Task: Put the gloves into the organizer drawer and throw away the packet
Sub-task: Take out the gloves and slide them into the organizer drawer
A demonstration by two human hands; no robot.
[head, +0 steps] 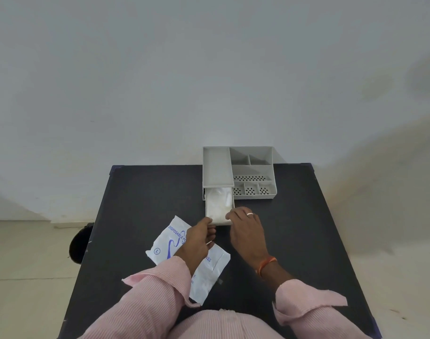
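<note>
A grey organizer (253,167) stands at the table's far edge, its drawer (220,222) pulled out toward me. Clear folded gloves (220,200) lie inside the drawer. My left hand (200,237) pinches the drawer's front left corner with thumb and fingers. My right hand (245,228), with a ring on one finger, rests its fingertips on the drawer's front right corner. The white glove packet (165,243) with blue print lies flat on the table under my left wrist, partly hidden by the arm.
The dark table (135,196) stands against a plain wall (209,69). A black round object (80,242) sits on the floor beside the table's left edge. The organizer's open compartments (254,178) are to the right of the drawer.
</note>
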